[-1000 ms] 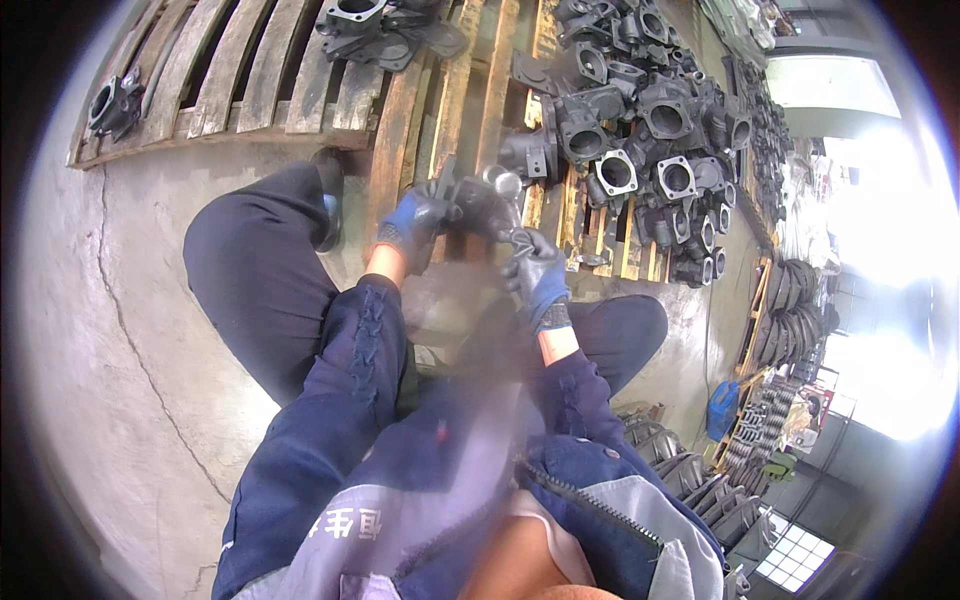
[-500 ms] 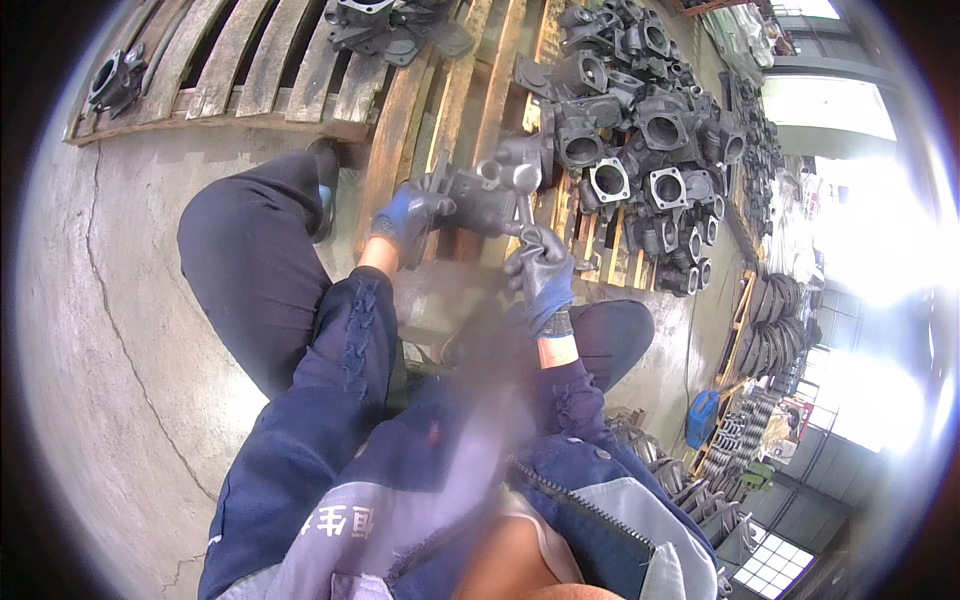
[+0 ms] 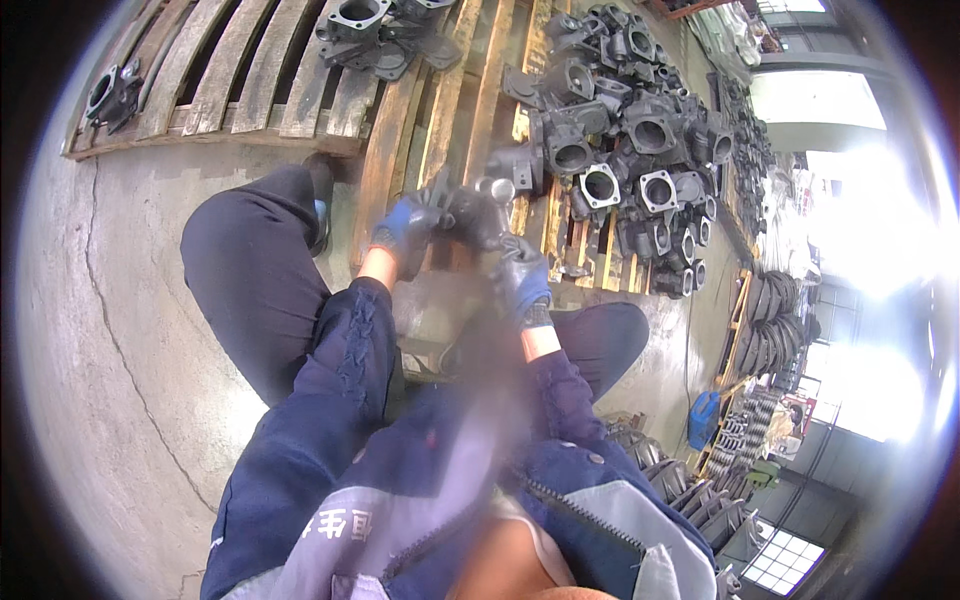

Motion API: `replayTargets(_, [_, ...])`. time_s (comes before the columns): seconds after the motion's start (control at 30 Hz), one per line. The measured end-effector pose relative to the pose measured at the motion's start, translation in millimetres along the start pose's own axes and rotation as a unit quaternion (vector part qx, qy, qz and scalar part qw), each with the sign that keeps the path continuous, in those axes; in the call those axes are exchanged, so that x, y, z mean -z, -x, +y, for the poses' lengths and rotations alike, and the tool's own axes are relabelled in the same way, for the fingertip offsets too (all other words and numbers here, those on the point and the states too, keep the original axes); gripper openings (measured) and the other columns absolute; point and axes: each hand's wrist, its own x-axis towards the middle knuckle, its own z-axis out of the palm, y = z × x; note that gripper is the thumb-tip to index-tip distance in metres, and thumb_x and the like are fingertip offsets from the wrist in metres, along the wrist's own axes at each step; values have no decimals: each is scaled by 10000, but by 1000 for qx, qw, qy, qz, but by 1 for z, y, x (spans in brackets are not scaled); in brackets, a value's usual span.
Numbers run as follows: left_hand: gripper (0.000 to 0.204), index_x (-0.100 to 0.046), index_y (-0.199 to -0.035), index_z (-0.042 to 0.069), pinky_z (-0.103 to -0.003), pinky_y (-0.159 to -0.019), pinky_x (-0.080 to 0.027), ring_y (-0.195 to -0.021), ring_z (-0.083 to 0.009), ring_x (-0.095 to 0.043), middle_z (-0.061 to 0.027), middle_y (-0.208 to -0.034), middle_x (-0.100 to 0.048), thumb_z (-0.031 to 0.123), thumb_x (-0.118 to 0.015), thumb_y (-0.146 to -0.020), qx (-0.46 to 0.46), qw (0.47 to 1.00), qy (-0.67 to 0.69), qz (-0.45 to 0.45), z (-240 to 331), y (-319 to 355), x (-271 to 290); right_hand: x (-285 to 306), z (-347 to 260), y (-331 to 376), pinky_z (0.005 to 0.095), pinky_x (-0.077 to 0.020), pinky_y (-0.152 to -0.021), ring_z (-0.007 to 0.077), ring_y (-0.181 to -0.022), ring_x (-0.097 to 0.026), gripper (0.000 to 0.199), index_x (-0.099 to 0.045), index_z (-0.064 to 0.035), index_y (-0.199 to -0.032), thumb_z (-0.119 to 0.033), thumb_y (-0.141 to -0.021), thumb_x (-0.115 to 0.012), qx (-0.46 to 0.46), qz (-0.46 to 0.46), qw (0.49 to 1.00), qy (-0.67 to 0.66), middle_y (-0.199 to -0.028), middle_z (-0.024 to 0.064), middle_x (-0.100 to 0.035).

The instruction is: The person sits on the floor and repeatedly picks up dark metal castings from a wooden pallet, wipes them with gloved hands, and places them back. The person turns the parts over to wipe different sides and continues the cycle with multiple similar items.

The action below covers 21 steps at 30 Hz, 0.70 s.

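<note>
My left hand (image 3: 405,229), in a blue and dark-grey coated glove, is closed on the edge of a dark cast-metal housing (image 3: 472,216) over the wooden slats. In my right hand (image 3: 523,274), gloved alike, is the handle of a hammer (image 3: 501,191). Its shiny rounded head is up against or just over the housing; whether they touch I cannot tell. Just beyond the hammer lies another grey casting (image 3: 515,165). My gloves hide part of the housing, and its lower side is blurred.
A heap of castings with square flanges (image 3: 652,135) covers the pallet's right side (image 3: 392,150). On a second pallet (image 3: 225,90) at the left are more castings (image 3: 385,45) and a lone flanged part (image 3: 112,95). A blue container (image 3: 703,420) stands at right. Cracked concrete floor (image 3: 140,250) lies left.
The housing has turned in my left hand and looks narrower. My right hand and the hammer have shifted slightly left, closer to the left hand. The whole view has moved a little.
</note>
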Motion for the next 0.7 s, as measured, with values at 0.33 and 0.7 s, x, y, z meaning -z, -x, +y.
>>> replayTargets(0.33, [272, -659, -1060, 78, -292, -763, -485, -848, -124, -602, -1, -927, -653, 95, -677, -789, 7, 998, -56, 15, -16, -12, 18, -12, 1, 12, 213, -457, -449, 91, -558, -605, 208, -660, -51, -1131, -113, -947, -585, -34, 53, 994, -91, -747, 20, -650])
replayTargets(0.7, [298, -667, -1052, 36, -320, -788, -491, -832, -171, -603, -51, -885, -665, 46, -702, -756, 29, 998, 45, 17, -21, -18, 17, -16, 2, 5, 249, -451, -394, 103, -500, -599, 227, -660, -95, -1145, -91, -943, -557, -42, 54, 994, -85, -675, 28, -632])
